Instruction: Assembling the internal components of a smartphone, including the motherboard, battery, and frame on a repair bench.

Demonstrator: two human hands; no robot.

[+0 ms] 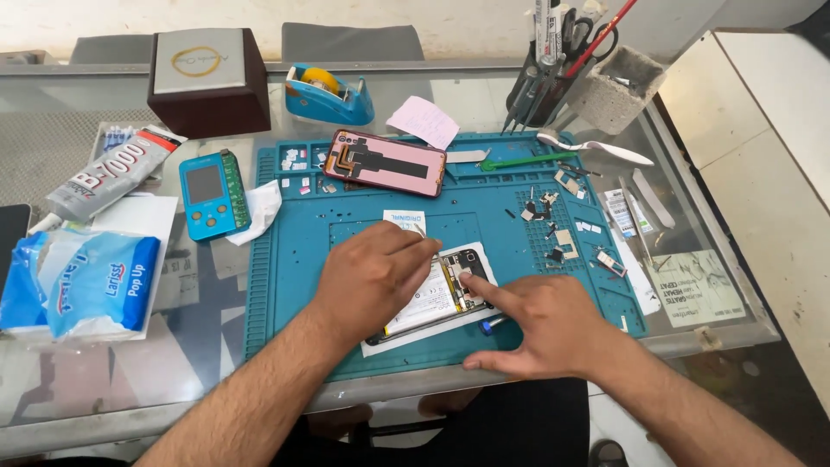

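While lying open-backed on a white sheet (393, 339) near the front edge of the blue repair mat (294, 285), the opened phone (437, 294) is looking thin, stiff and fragile, best held by its outer frame, away from the exposed battery and boards. Left hand (372, 275) resting over its near half, grip closing on a thin metal tool (421, 232), apparently tweezers. Right hand (540, 324) pressing an extended forefinger on the camera end, other fingers spread flat, grasping nothing. Lying at the mat's far edge: a detached screen (386, 162), pink note (424, 121) just beyond. Left of the mat: a small blue tester (213, 194), a grey glue tube (108, 177) with red lettering, a blue-and-white tissue pack (91, 285). Right of the mat: a white printed label (696, 290) on the glass tabletop (121, 406).
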